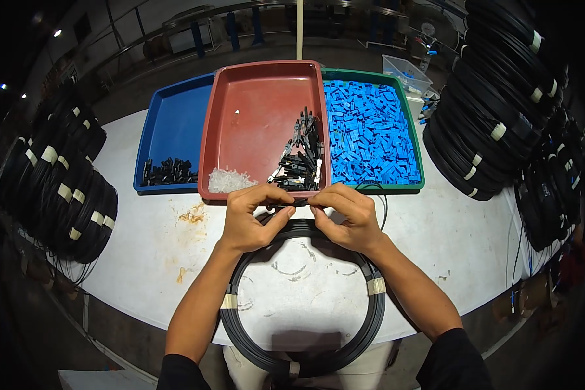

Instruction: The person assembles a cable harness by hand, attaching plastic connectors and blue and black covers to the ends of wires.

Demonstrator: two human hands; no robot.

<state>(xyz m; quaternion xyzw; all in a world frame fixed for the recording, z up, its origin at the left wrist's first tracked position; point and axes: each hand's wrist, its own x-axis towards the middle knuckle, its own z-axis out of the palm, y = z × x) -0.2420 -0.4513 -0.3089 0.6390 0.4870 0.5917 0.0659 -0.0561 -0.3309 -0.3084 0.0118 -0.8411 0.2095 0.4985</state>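
Observation:
My left hand (pixel 255 218) pinches a small black connector piece (pixel 280 207) above the far side of a coil of black cable (pixel 234 328). Close beside it, my right hand (pixel 349 219) is closed, thumb and fingertips together, on a thin black cable (pixel 387 211) that loops up behind the hand. The fingertips of both hands almost meet, and the join between cable and connector is partly hidden by them. The coil, bound with pale tape (pixel 376 286), lies on the white table and overhangs its near edge.
A red tray (pixel 260 123) holds black connector parts and clear small pieces. Beside it are a blue tray (pixel 175 123) with black parts and a green tray (pixel 413 156) full of blue clips. Stacks of black cable coils (pixel 494 110) (pixel 65 188) flank the table (pixel 156 260).

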